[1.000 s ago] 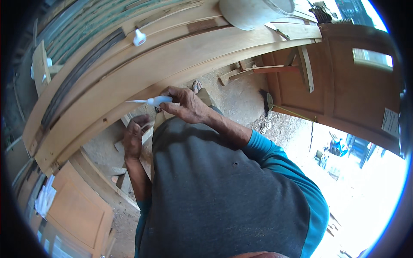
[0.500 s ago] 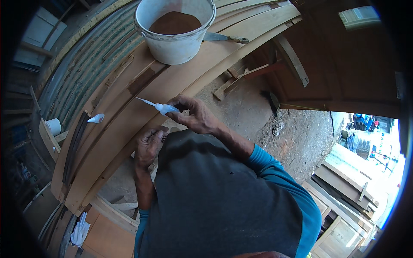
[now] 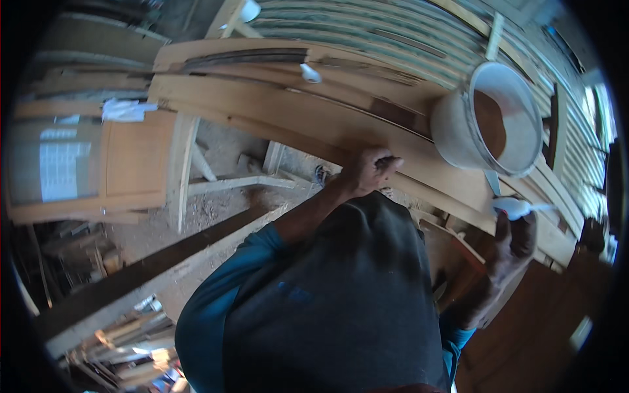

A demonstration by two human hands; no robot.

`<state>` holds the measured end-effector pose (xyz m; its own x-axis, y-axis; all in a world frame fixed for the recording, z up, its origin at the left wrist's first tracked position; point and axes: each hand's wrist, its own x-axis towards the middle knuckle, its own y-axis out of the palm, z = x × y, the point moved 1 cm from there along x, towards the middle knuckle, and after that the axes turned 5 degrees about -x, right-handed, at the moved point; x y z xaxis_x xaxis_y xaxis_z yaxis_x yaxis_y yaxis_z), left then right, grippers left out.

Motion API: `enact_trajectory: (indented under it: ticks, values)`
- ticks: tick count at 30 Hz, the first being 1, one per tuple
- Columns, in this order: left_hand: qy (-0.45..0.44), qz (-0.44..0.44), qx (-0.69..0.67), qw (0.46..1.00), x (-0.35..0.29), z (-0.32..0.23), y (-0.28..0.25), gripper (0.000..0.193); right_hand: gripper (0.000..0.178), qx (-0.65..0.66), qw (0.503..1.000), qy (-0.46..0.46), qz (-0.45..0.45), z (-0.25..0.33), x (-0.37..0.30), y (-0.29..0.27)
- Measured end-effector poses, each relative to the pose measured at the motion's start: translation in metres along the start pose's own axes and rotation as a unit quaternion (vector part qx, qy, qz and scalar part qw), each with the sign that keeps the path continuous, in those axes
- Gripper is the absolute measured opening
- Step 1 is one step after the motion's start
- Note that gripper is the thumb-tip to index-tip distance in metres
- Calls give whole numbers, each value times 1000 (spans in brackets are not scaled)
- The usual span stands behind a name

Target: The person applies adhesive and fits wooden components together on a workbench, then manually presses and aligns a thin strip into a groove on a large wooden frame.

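Observation:
My right hand (image 3: 513, 243) is closed around a small white squeeze bottle (image 3: 512, 208) with a long thin nozzle pointing right. It is over the wooden boards (image 3: 419, 154), just below the white bucket (image 3: 453, 131), which holds brown powder (image 3: 489, 124). My left hand (image 3: 371, 173) is at the near edge of the boards, its fingers curled in; whether something small is in them is hidden. A second small white bottle (image 3: 310, 73) lies on the far side of the boards, beside dark strips (image 3: 246, 57). A flat metal blade (image 3: 493, 183) shows beneath the bucket.
Corrugated sheeting (image 3: 367, 26) runs behind the boards. At left are a panelled wooden door (image 3: 137, 157), a crumpled white cloth (image 3: 128, 110) and a long dark beam (image 3: 157, 268). Scrap wood (image 3: 124, 347) lies lower left, and a brown panel (image 3: 531, 327) stands lower right.
The view has swung left, so the bucket now appears at the right. My right hand has moved away from my left, carrying the squeeze bottle to the right, its nozzle now pointing right.

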<state>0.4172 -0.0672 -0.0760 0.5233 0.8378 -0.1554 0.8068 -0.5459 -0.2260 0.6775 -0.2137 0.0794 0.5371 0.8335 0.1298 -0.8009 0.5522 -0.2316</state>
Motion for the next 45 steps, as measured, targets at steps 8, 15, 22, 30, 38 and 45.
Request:
enact_trajectory:
  ticks: [8,15,22,30,38,45]
  values:
    - [-38,-37,-252,966,-47,-5,-11,46,20,-474,843,-207,148,28,158,0]
    - [-150,-56,-231,960,-107,35,-68,45,16,-460,827,-108,306,-28,232,26]
    - [-202,-166,-161,952,-111,92,-124,65,30,-564,720,-90,393,-62,248,40]
    - [-259,-221,-324,883,-94,94,-179,76,50,-590,706,-48,388,-99,256,27]
    - [-194,-114,-429,875,-75,132,-183,67,70,-717,572,-59,394,-156,298,-57]
    - [-241,-103,-365,893,-84,125,-196,79,51,-602,723,-49,335,-78,237,19]
